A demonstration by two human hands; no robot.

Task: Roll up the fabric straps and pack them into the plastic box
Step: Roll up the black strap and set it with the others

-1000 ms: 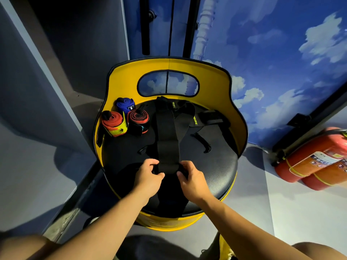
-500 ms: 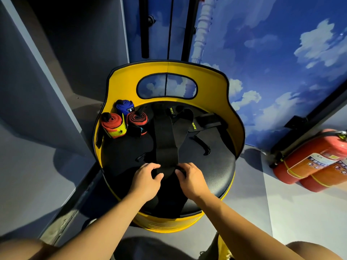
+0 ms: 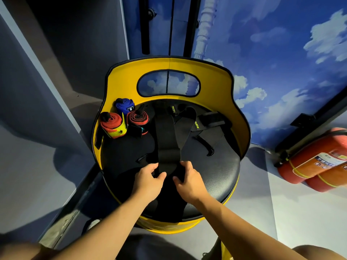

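A: Item one, the grip. Left hand (image 3: 148,180) and right hand (image 3: 189,182), side by side at the near middle of the seat, each with fingers and thumb curled round the near end of the long black fabric strap (image 3: 168,139).

B: Holding, then, not merely resting?

A: Holding. Between the two hands the strap end is bunched into a small dark roll; the loose length runs straight away from it toward the backrest.

B: Change against the previous second?

A: Both hands sit slightly further up the seat, and the flat run of strap ahead of them looks shorter. I judge the rolling to be under way, at an early turn, with most of this strap still unrolled.

B: Item two, outward.

A: Round black padded seat cushion (image 3: 216,177) of a yellow barrel-shaped chair (image 3: 216,87) with an oval cut-out in its back. It serves as the worktop. More black straps with yellow-green lettering (image 3: 187,122) lie loose behind and to the right.

B: Finished goods?

A: Three rolls at the back left, touching: a blue rolled strap (image 3: 124,106), a red and yellow rolled strap (image 3: 112,124), a red and black rolled strap (image 3: 138,118).

B: And the plastic box?

A: Not in view, so packing cannot be judged.

B: Other gaps?

A: Black on black: how many loose straps there are, and how tight the roll is, I cannot make out. Two red fire extinguishers (image 3: 315,160) at the right are cut by the frame edge.
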